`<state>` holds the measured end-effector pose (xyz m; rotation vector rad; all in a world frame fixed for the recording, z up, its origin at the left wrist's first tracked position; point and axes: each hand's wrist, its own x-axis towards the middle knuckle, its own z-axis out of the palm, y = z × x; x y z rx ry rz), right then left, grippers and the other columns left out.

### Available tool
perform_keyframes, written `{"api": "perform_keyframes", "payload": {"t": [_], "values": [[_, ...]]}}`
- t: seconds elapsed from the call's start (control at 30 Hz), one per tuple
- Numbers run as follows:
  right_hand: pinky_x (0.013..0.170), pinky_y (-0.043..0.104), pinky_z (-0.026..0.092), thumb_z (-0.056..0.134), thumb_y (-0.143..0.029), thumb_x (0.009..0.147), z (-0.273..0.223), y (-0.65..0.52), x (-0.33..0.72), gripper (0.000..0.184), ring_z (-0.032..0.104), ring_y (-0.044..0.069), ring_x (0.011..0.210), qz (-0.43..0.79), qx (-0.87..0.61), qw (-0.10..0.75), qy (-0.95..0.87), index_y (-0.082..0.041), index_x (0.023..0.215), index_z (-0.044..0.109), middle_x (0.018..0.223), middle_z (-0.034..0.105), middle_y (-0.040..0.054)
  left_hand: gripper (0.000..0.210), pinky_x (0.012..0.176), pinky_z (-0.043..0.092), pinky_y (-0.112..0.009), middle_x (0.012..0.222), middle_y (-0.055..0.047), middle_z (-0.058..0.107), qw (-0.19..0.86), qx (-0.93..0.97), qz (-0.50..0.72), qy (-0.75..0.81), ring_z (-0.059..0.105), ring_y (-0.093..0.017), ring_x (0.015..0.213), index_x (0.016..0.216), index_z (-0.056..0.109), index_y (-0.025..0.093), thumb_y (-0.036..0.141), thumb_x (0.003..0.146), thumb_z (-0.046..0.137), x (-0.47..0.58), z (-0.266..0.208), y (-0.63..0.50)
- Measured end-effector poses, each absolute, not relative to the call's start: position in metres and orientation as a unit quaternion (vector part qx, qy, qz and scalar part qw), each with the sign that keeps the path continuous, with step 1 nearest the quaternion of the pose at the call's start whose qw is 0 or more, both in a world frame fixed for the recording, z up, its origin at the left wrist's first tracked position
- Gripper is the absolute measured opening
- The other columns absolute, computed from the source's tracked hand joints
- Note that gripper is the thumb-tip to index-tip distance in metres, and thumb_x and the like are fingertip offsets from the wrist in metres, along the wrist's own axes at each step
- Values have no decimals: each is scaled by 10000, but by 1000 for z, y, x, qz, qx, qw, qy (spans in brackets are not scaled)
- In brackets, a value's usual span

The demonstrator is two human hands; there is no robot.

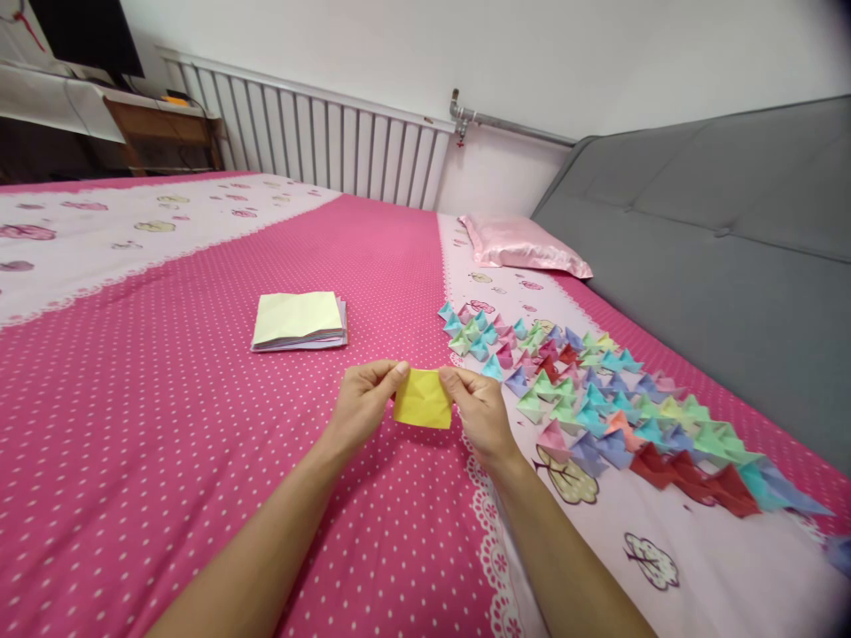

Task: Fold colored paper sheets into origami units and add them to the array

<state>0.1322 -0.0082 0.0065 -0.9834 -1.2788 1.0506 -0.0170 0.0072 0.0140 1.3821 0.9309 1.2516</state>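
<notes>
A small yellow sheet of paper (424,400), roughly rectangular with faint creases, is held up above the bed between my two hands. My left hand (364,399) pinches its upper left corner between thumb and fingers. At the upper right corner, my right hand (480,409) grips it the same way. The fingers behind the paper are partly hidden. To the right of my right hand, many folded paper boats (595,403) in several colours stand in rows. Farther off to the left lies a stack of paper sheets (299,319), pale yellow on top.
A pink dotted bedspread (199,425) with white patterned bands lies under everything. A pink pillow (522,245) rests by the grey headboard (718,204). Beyond the bed are a white radiator (312,133), a pipe (511,124) and a desk with a monitor (86,35).
</notes>
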Motion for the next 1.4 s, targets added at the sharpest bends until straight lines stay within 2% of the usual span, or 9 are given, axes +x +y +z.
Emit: {"api": "perform_keyframes", "payload": {"t": [0.13, 0.23, 0.47, 0.6, 0.9, 1.07, 1.23, 1.3, 1.4], "values": [[448, 192, 350, 550, -424, 795, 6, -9, 132, 335, 451, 95, 493, 451, -429, 575, -531, -146, 620, 612, 523, 510, -31, 330, 506, 385, -197, 497, 27, 520, 505, 568, 520, 390, 483, -88, 488, 554, 582, 137, 390, 763, 555, -16, 14, 8], [453, 199, 361, 561, -431, 785, 4, -8, 131, 322, 479, 108, 499, 460, -427, 578, -522, -150, 640, 620, 535, 543, -24, 335, 498, 391, -200, 491, 22, 535, 511, 562, 519, 392, 491, -90, 478, 554, 597, 134, 405, 750, 566, -16, 15, 8], [539, 229, 445, 589, -409, 775, 2, -4, 131, 256, 591, 144, 623, 503, -400, 651, -404, -162, 798, 653, 728, 659, 18, 244, 576, 446, -219, 711, -35, 698, 577, 545, 468, 389, 592, -123, 586, 786, 699, 137, 323, 627, 695, -14, 14, 7], [605, 249, 477, 603, -404, 766, 5, -2, 131, 243, 622, 162, 708, 515, -383, 681, -352, -172, 816, 656, 778, 683, 28, 188, 502, 402, -196, 604, -26, 673, 547, 575, 442, 418, 552, -97, 506, 695, 696, 129, 308, 643, 678, -15, 13, 9], [647, 263, 485, 603, -402, 765, 5, -3, 131, 255, 633, 176, 777, 521, -393, 662, -369, -168, 850, 661, 864, 697, 46, 243, 525, 422, -217, 539, -29, 643, 522, 563, 469, 436, 558, -112, 502, 620, 655, 125, 349, 702, 611, -16, 15, 11], [615, 254, 477, 577, -443, 772, 9, -6, 129, 304, 628, 186, 808, 529, -387, 655, -376, -172, 889, 651, 917, 690, 62, 246, 536, 417, -218, 527, -27, 635, 553, 520, 487, 432, 556, -113, 500, 632, 659, 126, 363, 689, 630, -17, 16, 10], [573, 243, 461, 460, -536, 805, 12, -7, 132, 423, 626, 185, 818, 522, -395, 656, -376, -208, 1021, 616, 969, 677, 64, 238, 536, 409, -211, 554, -29, 638, 600, 473, 497, 412, 555, -105, 507, 655, 660, 128, 363, 687, 647, -18, 14, 10], [581, 238, 455, 471, -484, 810, 13, -7, 134, 374, 617, 179, 847, 511, -399, 658, -383, -240, 1062, 601, 981, 672, 48, 242, 535, 410, -209, 595, -33, 650, 612, 461, 497, 406, 559, -105, 522, 679, 662, 132, 372, 704, 636, -18, 12, 11], [627, 231, 450, 520, -308, 790, 14, -6, 136, 279, 587, 163, 909, 488, -388, 667, -408, -272, 1052, 611, 1044, 646, 18, 250, 539, 413, -213, 633, -39, 659, 625, 447, 497, 404, 563, -109, 539, 704, 662, 134, 381, 718, 624, -18, 10, 12]]}}
